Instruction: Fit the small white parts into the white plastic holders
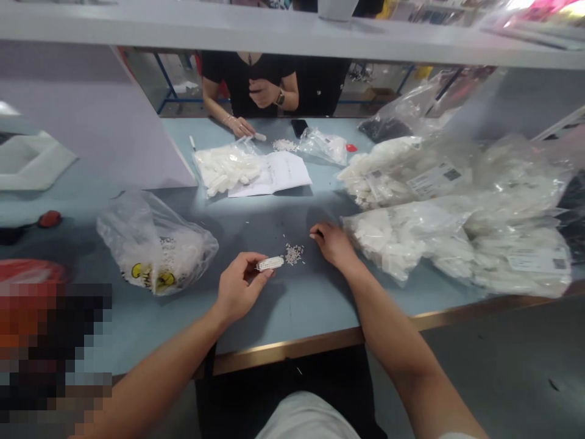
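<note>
My left hand (243,285) grips a white plastic block with rows of small slots, like a connector housing (270,263), between thumb and fingers just above the table. Right beside the housing lies a loose pile of tiny white pieces (294,254). Over to the right of the pile, my right hand (334,244) is closed in a pinch. A tiny white piece (312,236) shows at its fingertips, too small to name more exactly.
Clear bags of white parts (393,238) crowd the right side. A clear bag with yellow print (155,262) sits left. Across the table, a co-worker's hand (241,127) is near another parts bag (223,167) and paper (274,175). A shelf (274,30) spans above.
</note>
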The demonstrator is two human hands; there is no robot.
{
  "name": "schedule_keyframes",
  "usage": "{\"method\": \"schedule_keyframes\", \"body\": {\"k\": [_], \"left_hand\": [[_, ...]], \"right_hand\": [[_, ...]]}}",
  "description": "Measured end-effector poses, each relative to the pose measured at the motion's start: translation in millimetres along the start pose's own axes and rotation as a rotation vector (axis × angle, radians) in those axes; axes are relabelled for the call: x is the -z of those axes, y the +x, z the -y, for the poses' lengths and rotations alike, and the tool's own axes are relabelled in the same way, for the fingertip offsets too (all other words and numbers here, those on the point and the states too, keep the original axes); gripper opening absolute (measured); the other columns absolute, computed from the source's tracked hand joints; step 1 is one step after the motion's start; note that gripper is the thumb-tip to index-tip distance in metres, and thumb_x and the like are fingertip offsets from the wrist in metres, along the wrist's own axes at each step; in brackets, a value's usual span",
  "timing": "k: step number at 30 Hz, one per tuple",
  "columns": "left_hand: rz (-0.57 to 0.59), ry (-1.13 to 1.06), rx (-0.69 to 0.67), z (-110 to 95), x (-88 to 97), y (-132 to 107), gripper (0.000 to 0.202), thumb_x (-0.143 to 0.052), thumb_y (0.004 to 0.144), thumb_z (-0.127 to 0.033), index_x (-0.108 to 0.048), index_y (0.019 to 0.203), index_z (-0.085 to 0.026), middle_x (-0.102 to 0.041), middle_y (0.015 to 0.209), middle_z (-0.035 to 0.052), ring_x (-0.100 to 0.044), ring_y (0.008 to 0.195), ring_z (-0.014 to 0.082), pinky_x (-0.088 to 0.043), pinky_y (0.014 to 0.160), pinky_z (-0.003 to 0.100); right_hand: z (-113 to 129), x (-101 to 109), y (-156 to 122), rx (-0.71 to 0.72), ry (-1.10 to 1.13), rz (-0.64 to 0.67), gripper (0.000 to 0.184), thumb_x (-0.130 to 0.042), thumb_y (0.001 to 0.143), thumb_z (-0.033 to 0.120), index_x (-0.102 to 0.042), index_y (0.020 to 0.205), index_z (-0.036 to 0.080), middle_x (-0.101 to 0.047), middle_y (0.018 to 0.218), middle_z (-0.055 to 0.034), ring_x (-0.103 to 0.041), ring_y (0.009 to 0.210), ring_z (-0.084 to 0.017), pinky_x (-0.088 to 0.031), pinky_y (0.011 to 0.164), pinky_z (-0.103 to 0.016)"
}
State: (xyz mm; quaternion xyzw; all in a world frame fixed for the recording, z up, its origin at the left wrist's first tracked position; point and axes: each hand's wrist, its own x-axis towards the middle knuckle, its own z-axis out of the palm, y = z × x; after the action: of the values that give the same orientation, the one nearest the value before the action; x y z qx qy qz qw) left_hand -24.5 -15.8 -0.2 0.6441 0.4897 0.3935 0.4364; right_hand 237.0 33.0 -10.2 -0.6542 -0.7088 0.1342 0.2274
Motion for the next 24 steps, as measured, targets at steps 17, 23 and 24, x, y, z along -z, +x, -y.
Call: {"method": "schedule_keyframes", "body": {"k": [17, 23, 24], "left_hand": [[-0.025, 0.056, -0.022, -8, -1.4, 1, 0.026, -0.066, 0.079, -0.035, -0.058, 0.099, -0.02, -0.069, 0.092, 0.0051, -0.069, 0.082, 0.0185, -0.057, 0.079, 0.034], [-0.042, 0.145, -0.055, -8, -2.0, 0, 0.024, -0.065, 0.079, -0.035, -0.06, 0.098, -0.021, -0.068, 0.094, 0.0038, -0.068, 0.083, 0.0177, -0.056, 0.077, 0.031], [-0.038, 0.154, -0.063, -8, -2.0, 0, 0.023, -0.065, 0.08, -0.035, -0.06, 0.098, -0.021, -0.068, 0.095, 0.0039, -0.068, 0.083, 0.0175, -0.056, 0.077, 0.031]], "right_hand": [[49, 10, -25, 0.013, 0.603, 0.093, 0.012, -0.059, 0.078, 0.025, -0.067, 0.086, 0.02, -0.069, 0.082, -0.001, -0.062, 0.075, -0.015, -0.046, 0.071, -0.027], [67, 9, -36, 0.051, 0.692, 0.134, 0.012, -0.062, 0.078, 0.023, -0.069, 0.088, 0.022, -0.07, 0.085, -0.0005, -0.063, 0.078, -0.015, -0.048, 0.072, -0.026], [66, 8, -36, 0.055, 0.676, 0.131, 0.011, -0.062, 0.078, 0.023, -0.068, 0.087, 0.022, -0.069, 0.083, -0.0002, -0.063, 0.077, -0.014, -0.048, 0.071, -0.026]]}}
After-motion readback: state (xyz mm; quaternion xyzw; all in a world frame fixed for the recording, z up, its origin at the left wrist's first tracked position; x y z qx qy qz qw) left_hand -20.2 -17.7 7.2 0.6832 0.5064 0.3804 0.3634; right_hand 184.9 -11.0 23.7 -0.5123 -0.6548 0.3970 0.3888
